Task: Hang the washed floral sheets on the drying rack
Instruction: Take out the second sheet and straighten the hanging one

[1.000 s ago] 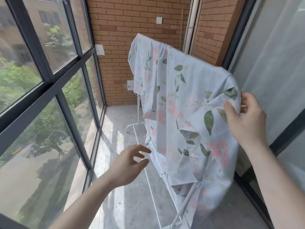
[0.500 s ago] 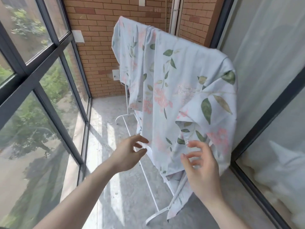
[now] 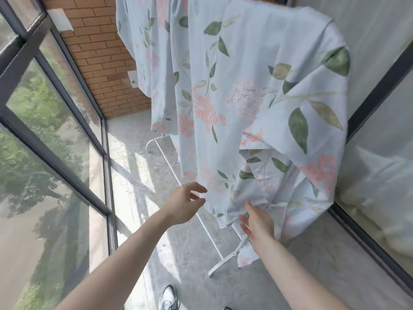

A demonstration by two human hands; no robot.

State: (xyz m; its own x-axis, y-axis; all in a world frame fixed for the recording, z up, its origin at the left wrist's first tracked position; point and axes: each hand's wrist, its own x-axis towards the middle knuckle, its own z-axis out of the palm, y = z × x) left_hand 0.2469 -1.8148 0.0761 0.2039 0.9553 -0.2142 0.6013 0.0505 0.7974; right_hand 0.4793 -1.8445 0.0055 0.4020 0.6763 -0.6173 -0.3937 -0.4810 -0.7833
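Note:
A pale blue floral sheet (image 3: 234, 86) with pink blossoms and green leaves hangs draped over the white drying rack (image 3: 220, 264), hiding the top bar. The sheet's near end is bunched and folded on itself. My left hand (image 3: 184, 203) hovers just left of the sheet's lower edge, fingers loosely spread, holding nothing. My right hand (image 3: 257, 222) reaches under the bunched lower fold, fingers straight and touching the fabric; its fingertips are partly hidden by the cloth.
Tall dark-framed windows (image 3: 51, 153) run along the left. A brick wall (image 3: 100, 52) closes the far end. A glass door with a sheer curtain (image 3: 377, 63) stands on the right. The rack's feet sit on the concrete floor (image 3: 138, 175). My shoe (image 3: 168, 298) is below.
My right hand let go of the sheet's top corner, dropped to the lower bunched fold and now slides under it. My left hand rose slightly toward the sheet's edge. The view tilted down.

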